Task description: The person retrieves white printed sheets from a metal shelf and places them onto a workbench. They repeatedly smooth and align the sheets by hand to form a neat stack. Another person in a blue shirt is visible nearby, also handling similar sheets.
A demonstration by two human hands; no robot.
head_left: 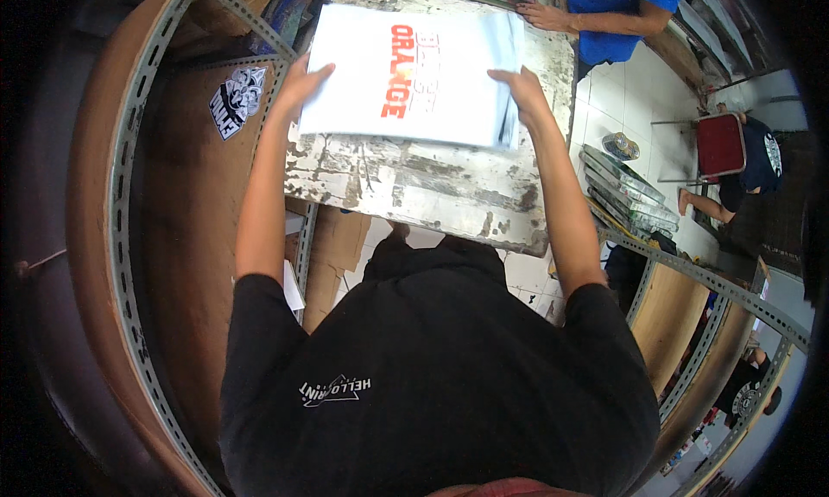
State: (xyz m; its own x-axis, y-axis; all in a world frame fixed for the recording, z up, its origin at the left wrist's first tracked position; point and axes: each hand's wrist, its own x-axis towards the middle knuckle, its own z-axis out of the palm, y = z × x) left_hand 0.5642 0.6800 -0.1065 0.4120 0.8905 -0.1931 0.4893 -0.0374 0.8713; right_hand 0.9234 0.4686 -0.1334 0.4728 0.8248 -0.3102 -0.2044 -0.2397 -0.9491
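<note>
A white, flat, slightly glossy stack of sheets [354, 82] with red lettering across its middle is held over the far part of a worn, paint-stained table [414, 173]. My left hand [302, 84] grips its left edge, thumb on top and the other fingers hidden beneath. On the opposite side, my right hand [524, 95] holds the right edge the same way. Along that edge several layers show with a bluish-grey sheen. Whether the stack touches the table top cannot be made out.
Beyond the table's right corner, a person in a blue shirt [617, 18] rests a hand on it. Metal-framed shelving [129, 151] rises at left, with more shelving [682, 290] at right. Stacked frames [626, 186] lie on the tiled floor near a seated person [760, 156].
</note>
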